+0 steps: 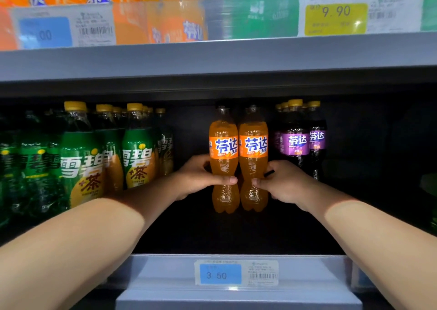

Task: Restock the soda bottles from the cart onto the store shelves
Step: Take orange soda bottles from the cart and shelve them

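1. Our left hand (198, 179) wraps the waist of the left orange bottle (223, 158), thumb across the front and fingers curled behind. Our right hand (283, 184) holds the right orange bottle (253, 156) the same way.
2. The two bottles stand upright and touch side by side, labels facing out. We judge that gripping each at its narrow waist lets us steer both as one pair and keep them from tipping.
3. They sit in the gap between the green bottles (80, 163) on the left and the purple bottles (296, 141) on the right, well back from the front edge. The spot suits them: it is the open lane between two other flavours.
4. A small dark object (269, 173) pokes out by our right hand; we cannot tell what it is.
5. The shelf (212, 234) under the bottles is dark and flat. Whether the bases rest on it or hang just above, we cannot tell.
6. Its front rail (165, 272) carries a blue price tag (236, 273).
7. The upper shelf (212, 56) overhangs closely, leaving little room above the caps, so we judge a level slide safer than a lift. It holds larger orange bottles (175, 21) and a yellow price tag (335, 18).
8. The cart is not in view.
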Available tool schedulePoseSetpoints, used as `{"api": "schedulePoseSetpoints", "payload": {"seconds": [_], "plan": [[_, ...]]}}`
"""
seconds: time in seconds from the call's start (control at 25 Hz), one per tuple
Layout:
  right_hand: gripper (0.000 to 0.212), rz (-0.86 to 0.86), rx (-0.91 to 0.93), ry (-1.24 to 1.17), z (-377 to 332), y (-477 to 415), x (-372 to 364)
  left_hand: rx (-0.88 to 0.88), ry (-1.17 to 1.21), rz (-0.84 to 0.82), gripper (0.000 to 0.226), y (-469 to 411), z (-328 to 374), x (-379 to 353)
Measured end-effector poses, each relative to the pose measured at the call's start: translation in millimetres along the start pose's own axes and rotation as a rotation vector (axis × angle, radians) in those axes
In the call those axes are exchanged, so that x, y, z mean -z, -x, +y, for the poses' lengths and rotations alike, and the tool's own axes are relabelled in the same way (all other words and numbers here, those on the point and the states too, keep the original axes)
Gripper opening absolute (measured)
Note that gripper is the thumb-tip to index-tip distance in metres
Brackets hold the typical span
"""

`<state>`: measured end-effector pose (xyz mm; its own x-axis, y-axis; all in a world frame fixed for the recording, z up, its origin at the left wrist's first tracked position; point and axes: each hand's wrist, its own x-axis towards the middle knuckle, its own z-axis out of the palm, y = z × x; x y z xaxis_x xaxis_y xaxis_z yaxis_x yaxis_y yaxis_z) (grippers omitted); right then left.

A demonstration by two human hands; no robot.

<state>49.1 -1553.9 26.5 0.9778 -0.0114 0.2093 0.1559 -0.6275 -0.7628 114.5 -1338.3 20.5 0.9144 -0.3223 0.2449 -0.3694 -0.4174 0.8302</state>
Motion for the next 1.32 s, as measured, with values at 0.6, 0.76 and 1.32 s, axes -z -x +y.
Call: {"api": "schedulePoseSetpoints", "payload": {"seconds": [0.6, 0.76, 1.32], "plan": [[0.03, 0.049, 0.008, 0.05, 3.1, -2.4, -2.6, -0.253, 0.133, 0.126, 0.071, 2.6, 10.0, 0.8], [0.028, 0.058, 0.002, 0.109, 5.2, -4.1, 0.8, -0.277, 0.123, 0.137, 0.067, -0.5, 9.8, -5.0], [0.029, 0.4, 0.121, 0.394, -14.1, 9.1, 17.3, -0.329, 0.062, 0.473, 0.052, -37.9, 19.5, 24.4]]}}
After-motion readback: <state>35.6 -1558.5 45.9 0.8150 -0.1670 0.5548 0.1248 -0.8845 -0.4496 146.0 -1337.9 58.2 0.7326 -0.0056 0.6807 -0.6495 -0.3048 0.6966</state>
